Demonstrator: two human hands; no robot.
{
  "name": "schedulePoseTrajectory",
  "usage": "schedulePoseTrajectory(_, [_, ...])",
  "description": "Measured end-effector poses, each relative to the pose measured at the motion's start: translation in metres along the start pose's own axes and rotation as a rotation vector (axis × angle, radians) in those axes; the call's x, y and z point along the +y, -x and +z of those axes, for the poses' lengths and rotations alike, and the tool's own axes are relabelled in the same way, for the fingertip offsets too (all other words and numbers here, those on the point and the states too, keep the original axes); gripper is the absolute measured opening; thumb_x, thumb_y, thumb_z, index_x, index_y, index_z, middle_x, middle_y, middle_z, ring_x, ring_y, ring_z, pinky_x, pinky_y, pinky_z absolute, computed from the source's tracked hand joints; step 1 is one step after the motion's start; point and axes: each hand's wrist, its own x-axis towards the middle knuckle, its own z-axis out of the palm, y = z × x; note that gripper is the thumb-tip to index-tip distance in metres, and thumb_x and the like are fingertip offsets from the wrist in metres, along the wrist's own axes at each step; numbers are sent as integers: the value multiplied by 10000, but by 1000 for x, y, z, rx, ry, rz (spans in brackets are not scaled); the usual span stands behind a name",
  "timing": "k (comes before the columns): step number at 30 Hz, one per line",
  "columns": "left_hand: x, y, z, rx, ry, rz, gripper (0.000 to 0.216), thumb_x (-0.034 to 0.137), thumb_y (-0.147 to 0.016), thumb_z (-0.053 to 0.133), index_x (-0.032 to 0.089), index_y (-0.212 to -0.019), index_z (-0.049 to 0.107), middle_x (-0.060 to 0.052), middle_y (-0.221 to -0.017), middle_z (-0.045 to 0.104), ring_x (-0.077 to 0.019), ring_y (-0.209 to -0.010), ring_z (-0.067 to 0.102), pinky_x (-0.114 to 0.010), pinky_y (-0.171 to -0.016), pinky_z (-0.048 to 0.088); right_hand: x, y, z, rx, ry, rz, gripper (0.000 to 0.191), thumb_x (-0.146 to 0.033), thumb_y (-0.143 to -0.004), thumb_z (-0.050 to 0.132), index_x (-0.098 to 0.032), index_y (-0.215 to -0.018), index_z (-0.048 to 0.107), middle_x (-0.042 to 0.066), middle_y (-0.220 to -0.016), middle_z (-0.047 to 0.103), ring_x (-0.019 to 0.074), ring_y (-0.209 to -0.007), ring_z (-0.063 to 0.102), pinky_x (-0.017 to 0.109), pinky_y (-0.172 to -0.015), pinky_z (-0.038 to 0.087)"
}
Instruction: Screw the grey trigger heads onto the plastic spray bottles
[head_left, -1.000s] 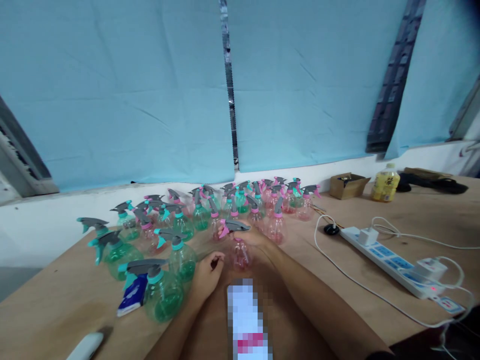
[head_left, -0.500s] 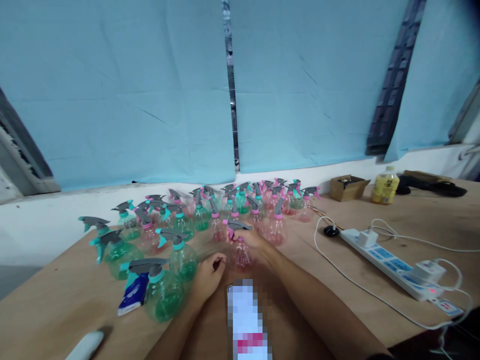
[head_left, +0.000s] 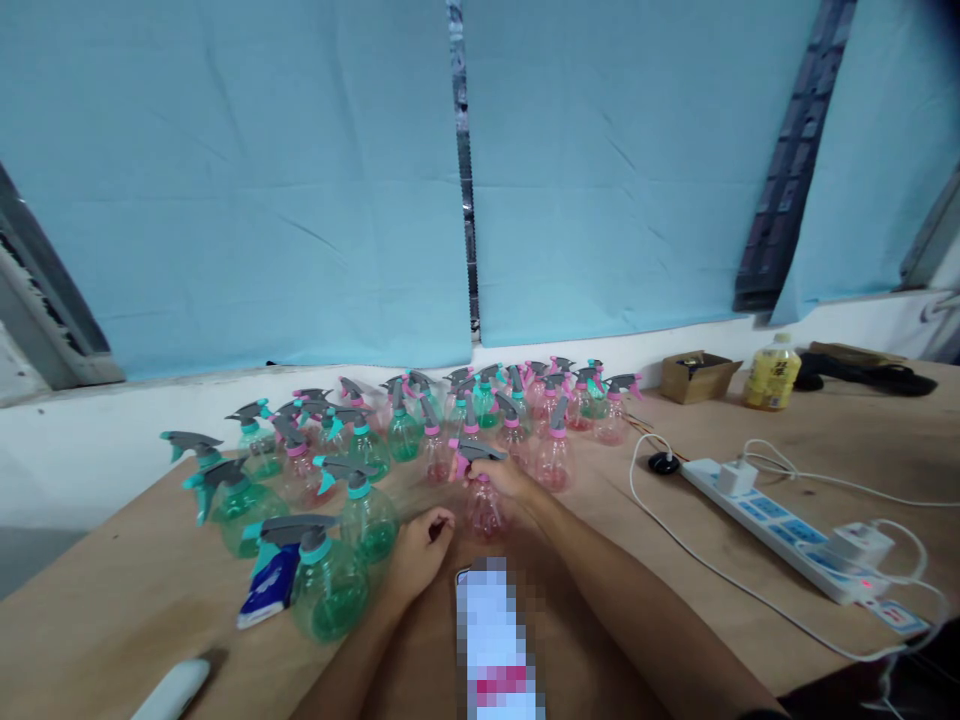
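Observation:
My right hand (head_left: 501, 472) is wrapped round the grey and pink trigger head of a spray bottle (head_left: 486, 515). That bottle is clear pink, stands upright on the table and has a pink collar. My left hand (head_left: 421, 548) rests on the table with its fingers curled in and a dark hollow between them; nothing shows in it. Beside it, to the left, are a green spray bottle (head_left: 369, 525) with a turquoise collar and a larger-looking green spray bottle (head_left: 330, 600) nearer me. Below my hands lies a phone (head_left: 495, 640), its screen blurred out.
Several more pink and green spray bottles (head_left: 555, 462) crowd the table towards the wall. A blue packet (head_left: 268, 588) lies at left. On the right are a white power strip (head_left: 780, 525) with looping cables, a cardboard box (head_left: 699, 378) and a yellow-labelled bottle (head_left: 772, 375).
More of the pink trigger shows at my right fingers than before. My left hand and the standing bottles keep their places; the view has shifted very slightly.

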Motion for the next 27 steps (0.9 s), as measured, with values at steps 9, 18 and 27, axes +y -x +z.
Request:
schedulePoseTrajectory(9, [2,1,-1,-69,-11,2,218,283,-887,475,226,-870,685,-12,-902,747,-171,-836,665,-247,-760,451,8,1,2,99,-28,24,93,-218,-609,563,-191,-626,651,-18,-579,609,127,-555,547,256,-580,431])
schedulePoseTrajectory(18, [3,1,-1,-95,-58,-4,218,274,-888,479,218,-875,689,-13,-889,746,-166,-823,664,-235,-730,440,18,-1,-4,106,-7,13,76,-186,-607,566,-197,-622,640,-29,-597,623,126,-570,560,255,-601,438])
schedulePoseTrajectory(27, [-1,1,1,-76,-40,18,194,260,-879,500,222,-873,691,-11,-873,748,-162,-803,662,-237,-719,433,17,0,1,167,24,50,83,-221,-596,550,-189,-603,626,-9,-599,619,145,-613,573,271,-625,443])
